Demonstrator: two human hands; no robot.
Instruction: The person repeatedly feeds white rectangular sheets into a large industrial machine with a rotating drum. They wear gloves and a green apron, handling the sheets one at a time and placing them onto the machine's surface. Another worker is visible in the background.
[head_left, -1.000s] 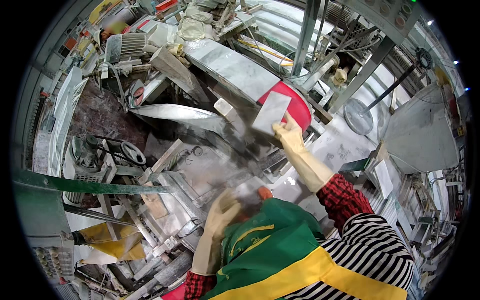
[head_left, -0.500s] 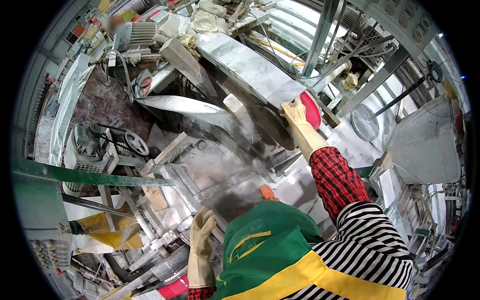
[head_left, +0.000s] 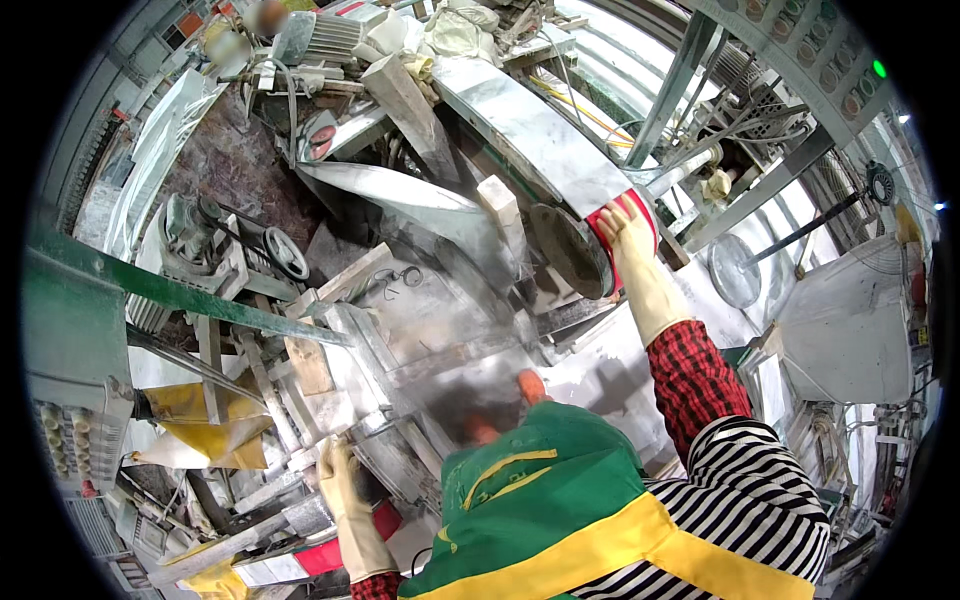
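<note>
A long pale-grey machine housing [head_left: 540,130] slopes down toward me and finishes in a rounded red end cover [head_left: 643,215]. My right hand [head_left: 632,238], in a cream rubber glove, has its fingers hooked over the upper edge of that red cover. Just left of it, a dusty round disc [head_left: 570,252] shows under the housing. Low on the left, my left hand [head_left: 340,478], gloved alike, has its fingers apart with nothing seen in them. It is nearest to a whitish metal frame [head_left: 355,350]; whether it touches anything I cannot tell.
A green beam [head_left: 200,290] crosses at left, above yellow sheeting [head_left: 205,420]. Beyond stands a motor with a spoked handwheel [head_left: 285,253]. Wooden blocks [head_left: 410,115] lean by the housing. A button panel [head_left: 810,50] hangs top right. Dusty floor [head_left: 480,370] lies around my orange boots [head_left: 532,385].
The view has shifted, so surroundings sit differently. My right hand has gone from the grey corner onto the red end cover. My left hand has moved outward, lower and to the left.
</note>
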